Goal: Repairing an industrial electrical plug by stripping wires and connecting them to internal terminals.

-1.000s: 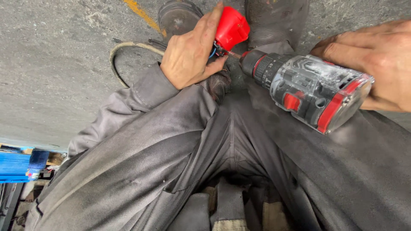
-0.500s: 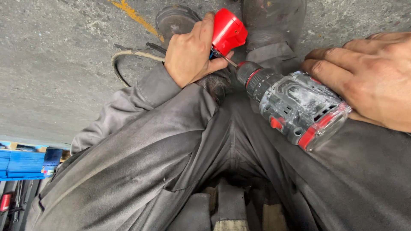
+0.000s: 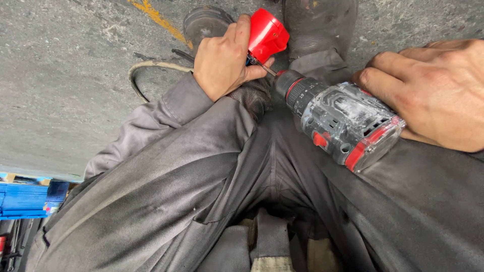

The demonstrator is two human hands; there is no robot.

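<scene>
We hold a small red plastic part (image 3: 266, 34) in our left hand (image 3: 222, 58), fingers curled tight around it, just above our knees and over the concrete floor (image 3: 60, 75). Our right hand (image 3: 433, 93) is wrapped around the grip of a cordless drill (image 3: 338, 121) that lies across our grey work trousers (image 3: 166, 191). The bit (image 3: 263, 65) touches the underside of the red part, so the tool looks lined up. We cannot tell whether a screw is seated or driven yet; that work appears to remain. A pale cable (image 3: 146, 68) loops on the floor near our boots (image 3: 204, 25).
</scene>
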